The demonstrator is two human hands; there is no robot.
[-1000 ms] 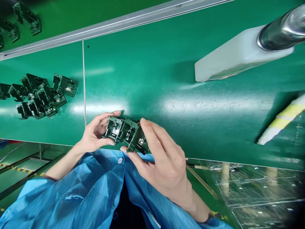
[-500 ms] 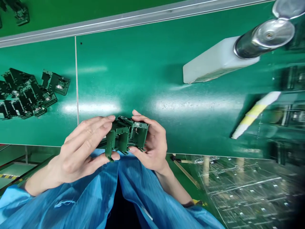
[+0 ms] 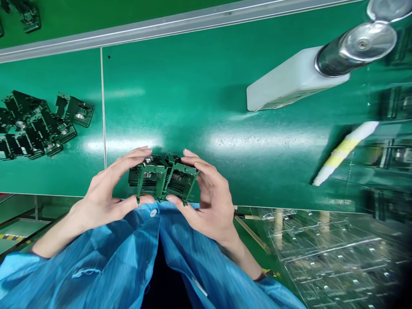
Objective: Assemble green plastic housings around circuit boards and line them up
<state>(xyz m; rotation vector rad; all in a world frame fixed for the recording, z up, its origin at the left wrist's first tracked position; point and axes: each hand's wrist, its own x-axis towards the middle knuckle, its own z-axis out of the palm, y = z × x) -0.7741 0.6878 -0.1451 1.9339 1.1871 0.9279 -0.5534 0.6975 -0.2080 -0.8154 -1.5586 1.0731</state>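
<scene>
Two dark green plastic housings with small metal parts are held side by side above the bench's front edge. My left hand [image 3: 109,189] grips the left housing [image 3: 151,175] between fingers on top and thumb below. The right housing [image 3: 180,180] sits in my right hand [image 3: 209,197], with its thumb at the lower edge and fingers at the upper corner. The two housings touch or nearly touch near the middle, the right one slightly tilted.
A pile of similar green housings [image 3: 35,124] lies at the left on the green bench [image 3: 180,86]. At the right are a white bottle with a metal top [image 3: 289,81], a white and yellow roll [image 3: 346,152] and clear trays [image 3: 337,257] with parts.
The left housing has turned so that its inside faces up more, and my left hand has opened wider around it. The right housing has tilted, and my right hand has shifted slightly right.
</scene>
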